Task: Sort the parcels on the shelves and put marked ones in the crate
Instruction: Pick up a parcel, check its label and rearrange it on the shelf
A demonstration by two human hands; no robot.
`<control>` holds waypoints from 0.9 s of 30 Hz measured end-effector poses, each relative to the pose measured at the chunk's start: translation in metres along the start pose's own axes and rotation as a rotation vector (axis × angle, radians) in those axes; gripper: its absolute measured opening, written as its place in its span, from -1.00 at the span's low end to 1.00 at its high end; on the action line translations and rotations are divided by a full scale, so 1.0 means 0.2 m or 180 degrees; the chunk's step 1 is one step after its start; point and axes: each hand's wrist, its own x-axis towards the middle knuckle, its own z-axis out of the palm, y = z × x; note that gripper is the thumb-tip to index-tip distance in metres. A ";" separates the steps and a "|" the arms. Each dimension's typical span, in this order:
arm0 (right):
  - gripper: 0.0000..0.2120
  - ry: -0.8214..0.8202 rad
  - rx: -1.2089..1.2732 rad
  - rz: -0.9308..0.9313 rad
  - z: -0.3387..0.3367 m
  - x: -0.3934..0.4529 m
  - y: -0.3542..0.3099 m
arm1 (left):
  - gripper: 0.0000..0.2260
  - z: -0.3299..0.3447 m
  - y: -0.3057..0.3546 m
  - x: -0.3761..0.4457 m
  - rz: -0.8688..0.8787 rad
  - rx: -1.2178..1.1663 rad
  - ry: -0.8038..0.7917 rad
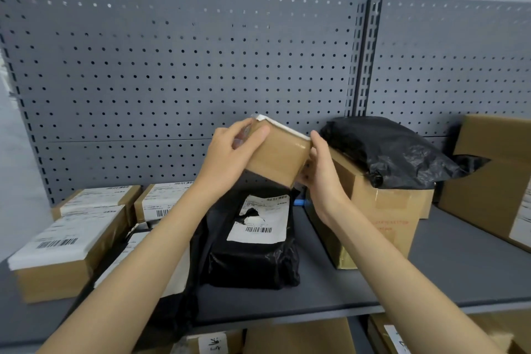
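Far left: stacked brown labelled boxes (61, 244), crowding the shelf's left end up to its front edge.
Behind them: two more labelled boxes (161, 201) set against the pegboard back panel (172, 72).
Shelf (359, 293): grey, front lip running across the lower view; bare surface open in front of the centre bag and to its right.
Left hand (230, 155): raised above the shelf, forearm angling up from lower left; grip curled round the left end of the small brown parcel (277, 158), thumb over its near face, fingers wrapped behind.
Small brown parcel: held in the air between both hands, well above the shelf, tilted, white label edge showing along its top.
Centre: black plastic bag parcel (253, 250) with a white barcode label, lying on the shelf under the held parcel.
Right hand (321, 169): forearm rising from lower right; grip clasps the parcel's right end, fingertips over the upper corner, palm against the side.
Right of the hands: taped carton (385, 210) with a crumpled black bag (390, 149) resting on top.
Far right: large brown box (494, 181), leaning, close to the shelf's right end.
Below the shelf: tops of further boxes (298, 336) just visible.
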 end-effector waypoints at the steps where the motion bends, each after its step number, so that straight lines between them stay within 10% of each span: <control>1: -0.44 -0.0037 -0.0177 -0.0054 0.00 0.00 -0.01 | -0.52 0.00 0.00 0.00 -0.0070 -0.0104 0.0026; 9: 0.13 -0.0218 -0.0713 -0.0128 0.02 0.06 -0.19 | -0.66 -0.04 0.04 0.01 -0.0688 -0.1083 -0.0023; 15: -0.42 -0.0540 -0.0786 -0.0196 -0.01 0.09 -0.25 | -0.67 -0.07 0.04 0.01 -0.0968 -0.1242 0.0075; 27: -0.24 -0.0632 -0.1056 -0.0058 -0.01 -0.01 0.06 | -0.70 -0.06 -0.17 -0.05 -0.1017 -0.0508 -0.0552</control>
